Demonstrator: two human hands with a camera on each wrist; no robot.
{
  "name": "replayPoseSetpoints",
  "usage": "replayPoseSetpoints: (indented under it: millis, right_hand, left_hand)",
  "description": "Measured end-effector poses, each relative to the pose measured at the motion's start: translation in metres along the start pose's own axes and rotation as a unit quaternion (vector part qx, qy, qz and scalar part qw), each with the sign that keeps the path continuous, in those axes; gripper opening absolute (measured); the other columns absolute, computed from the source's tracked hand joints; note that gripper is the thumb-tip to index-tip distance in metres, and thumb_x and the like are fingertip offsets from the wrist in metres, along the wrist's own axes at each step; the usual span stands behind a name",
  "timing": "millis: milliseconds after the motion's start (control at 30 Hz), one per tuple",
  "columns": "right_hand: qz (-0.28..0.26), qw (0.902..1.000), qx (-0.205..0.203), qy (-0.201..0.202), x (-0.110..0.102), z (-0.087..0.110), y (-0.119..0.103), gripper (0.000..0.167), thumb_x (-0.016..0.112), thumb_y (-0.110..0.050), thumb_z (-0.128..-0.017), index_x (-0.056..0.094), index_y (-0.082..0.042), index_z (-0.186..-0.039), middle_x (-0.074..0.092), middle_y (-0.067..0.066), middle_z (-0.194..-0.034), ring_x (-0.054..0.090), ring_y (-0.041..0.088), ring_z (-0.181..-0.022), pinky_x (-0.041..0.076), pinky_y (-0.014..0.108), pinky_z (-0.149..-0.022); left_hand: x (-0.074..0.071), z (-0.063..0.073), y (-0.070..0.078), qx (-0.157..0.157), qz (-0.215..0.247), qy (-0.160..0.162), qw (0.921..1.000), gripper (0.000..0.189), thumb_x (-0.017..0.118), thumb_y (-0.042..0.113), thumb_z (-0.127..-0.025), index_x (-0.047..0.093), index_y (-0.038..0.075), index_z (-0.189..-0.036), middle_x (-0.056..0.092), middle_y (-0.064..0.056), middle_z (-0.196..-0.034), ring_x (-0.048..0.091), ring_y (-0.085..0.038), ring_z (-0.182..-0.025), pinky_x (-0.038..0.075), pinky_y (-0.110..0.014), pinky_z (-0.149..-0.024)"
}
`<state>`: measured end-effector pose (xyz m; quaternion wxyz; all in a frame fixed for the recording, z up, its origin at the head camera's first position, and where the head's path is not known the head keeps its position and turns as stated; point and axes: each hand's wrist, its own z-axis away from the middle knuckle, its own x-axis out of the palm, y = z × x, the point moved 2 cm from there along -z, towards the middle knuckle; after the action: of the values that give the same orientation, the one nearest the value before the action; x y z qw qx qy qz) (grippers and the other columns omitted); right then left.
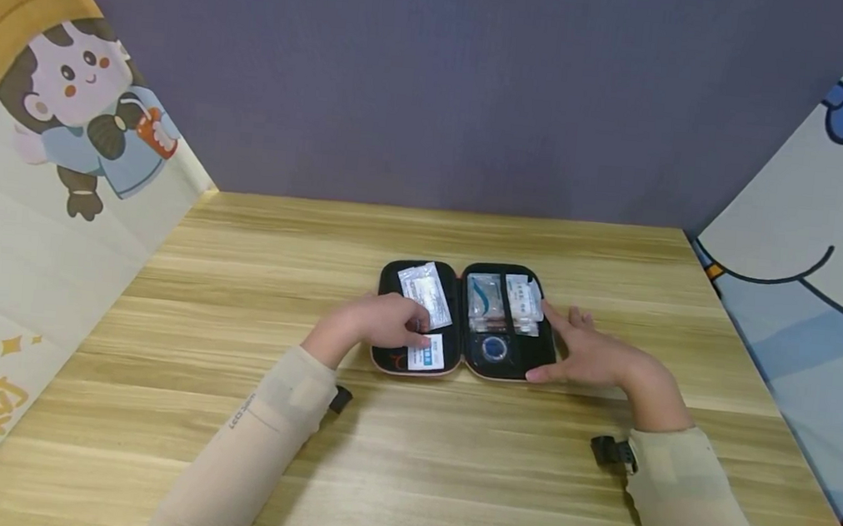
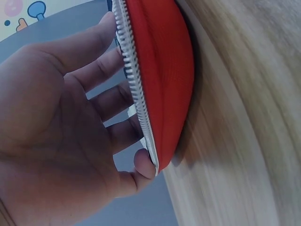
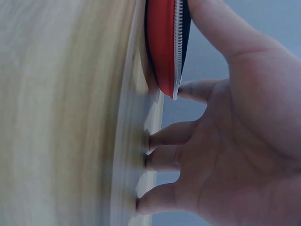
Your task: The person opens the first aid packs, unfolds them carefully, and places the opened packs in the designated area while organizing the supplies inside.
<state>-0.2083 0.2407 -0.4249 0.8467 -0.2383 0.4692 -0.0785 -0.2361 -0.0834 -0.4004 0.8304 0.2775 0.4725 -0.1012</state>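
A small zip case [image 1: 457, 345], black inside and red outside, lies spread open on the table. My left hand [image 1: 379, 319] reaches over its left half, fingertips at a foil packet [image 1: 427, 288] and a white-and-blue packet [image 1: 425, 357]. In the left wrist view the fingers pass over the white zipper [image 2: 134, 77] and their tips are hidden behind the rim. My right hand [image 1: 594, 357] touches the case's right edge with thumb and index finger spread; its other fingers rest on the table in the right wrist view.
The right half of the case holds a clear packet with a blue strip [image 1: 485, 295], white packets [image 1: 524, 297] and a round blue item [image 1: 493, 349] under black straps. Beneath everything is a wood-grain table [image 1: 404, 462]. A grey-blue panel [image 1: 437, 89] stands behind it, with cartoon-printed walls on both sides.
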Motion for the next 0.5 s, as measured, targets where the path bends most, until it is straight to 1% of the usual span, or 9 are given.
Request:
replayPoseSetpoints:
  millis: [133, 233, 367, 433, 500]
  right_hand:
    - [0.003, 1.0, -0.001, 0.0, -0.001, 0.0013, -0.0013, 0.135, 0.079, -0.073, -0.081, -0.001, -0.016, -0.173, -0.008, 0.042, -0.17, -0.003, 0.063, -0.158, 0.019, 0.085, -0.118]
    - [0.004, 1.0, 0.0, -0.002, -0.0016, 0.0019, -0.0021, 0.135, 0.079, -0.073, -0.081, -0.002, -0.017, -0.173, -0.009, 0.041, -0.171, -0.004, 0.063, -0.158, 0.019, 0.085, -0.118]
    - [0.004, 1.0, 0.004, 0.0, -0.0012, 0.0016, -0.0017, 0.135, 0.079, -0.074, -0.08, -0.001, -0.017, -0.173, -0.008, 0.041, -0.171, -0.003, 0.063, -0.158, 0.018, 0.085, -0.118]
    - [0.006, 1.0, 0.005, 0.002, -0.0009, 0.0013, -0.0007, 0.135, 0.079, -0.074, -0.08, -0.001, -0.017, -0.173, -0.008, 0.041, -0.171, -0.003, 0.063, -0.158, 0.019, 0.085, -0.118]
    - [0.007, 1.0, 0.006, 0.003, -0.0008, 0.0016, -0.0007, 0.135, 0.079, -0.075, -0.08, 0.0, -0.017, -0.173, -0.007, 0.041, -0.171, -0.003, 0.063, -0.158, 0.019, 0.085, -0.118]
  left_hand:
    - [0.0007, 0.0014, 0.0004, -0.01, 0.008, 0.004, 0.9999, 0.03, 0.069, 0.047, -0.103, 0.074, 0.021, -0.116, 0.073, 0.003, -0.11, 0.064, -0.016, -0.1, 0.054, -0.042, -0.1]
    - [0.0014, 0.002, 0.0002, -0.017, 0.006, 0.007, 0.9998, 0.036, 0.075, 0.051, -0.097, 0.073, 0.021, -0.118, 0.073, 0.003, -0.109, 0.063, -0.016, -0.1, 0.053, -0.043, -0.099]
    - [0.0017, 0.0018, 0.0012, -0.021, 0.004, 0.008, 0.9997, 0.039, 0.083, 0.046, -0.091, 0.073, 0.019, -0.118, 0.073, 0.003, -0.105, 0.063, -0.017, -0.098, 0.051, -0.045, -0.1]
    - [0.0013, 0.0017, 0.0021, -0.02, 0.003, 0.013, 0.9997, 0.037, 0.084, 0.042, -0.091, 0.074, 0.019, -0.118, 0.073, 0.003, -0.104, 0.063, -0.017, -0.098, 0.051, -0.045, -0.1]
    - [0.0006, 0.0015, 0.0022, -0.018, 0.002, 0.023, 0.9996, 0.033, 0.083, 0.039, -0.093, 0.075, 0.017, -0.116, 0.073, 0.002, -0.101, 0.063, -0.017, -0.094, 0.053, -0.043, -0.095]
